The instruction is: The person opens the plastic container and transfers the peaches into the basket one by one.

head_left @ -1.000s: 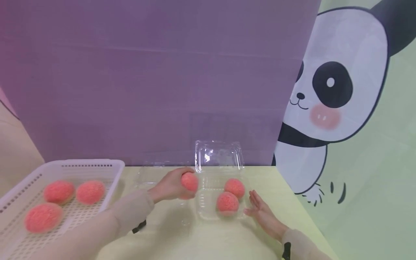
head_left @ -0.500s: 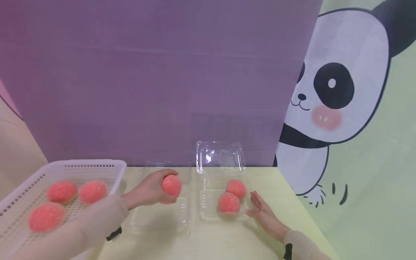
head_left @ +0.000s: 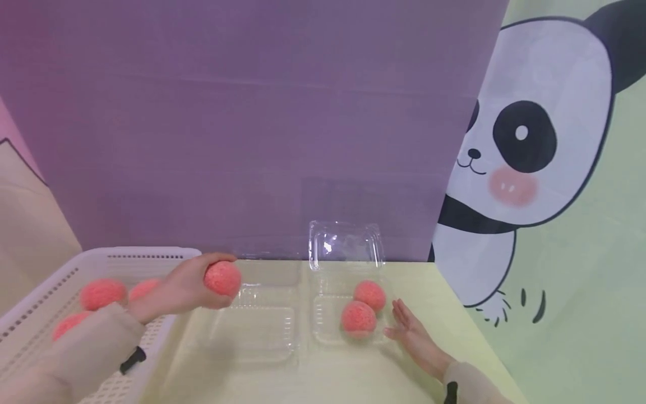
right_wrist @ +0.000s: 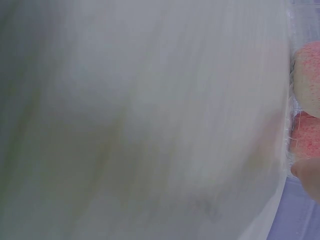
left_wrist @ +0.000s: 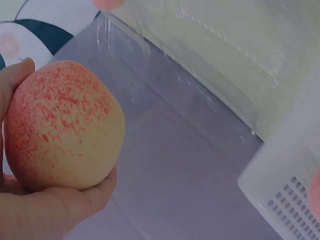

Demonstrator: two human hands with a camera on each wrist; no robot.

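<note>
Left hand (head_left: 181,283): thumb and fingers wrapped round one held peach (head_left: 223,279), gripping it from its left side. Held peach is raised, seen in the head view between the right rim of the white basket (head_left: 138,251) and the left container (head_left: 252,334). Left wrist view: its skin is speckled red, shading to cream.

Right hand (head_left: 418,339): well apart from the left, fingers extended, holding nothing. It sits just beside the right container (head_left: 325,318); cannot tell whether it touches the wall.

Right container: clear plastic, lid (head_left: 345,247) raised at the back. Inside, toward its right side, a front peach (head_left: 359,318) and a rear peach (head_left: 370,295), apparently touching. Left container: clear, on the bench (head_left: 353,376) between basket and right container.

Basket, at left: three pink-red basket peaches (head_left: 103,293), two of them partly hidden by the left arm.

Behind: purple backdrop (head_left: 252,129); panda figure (head_left: 525,137) at right. Right wrist view mostly blurred.
</note>
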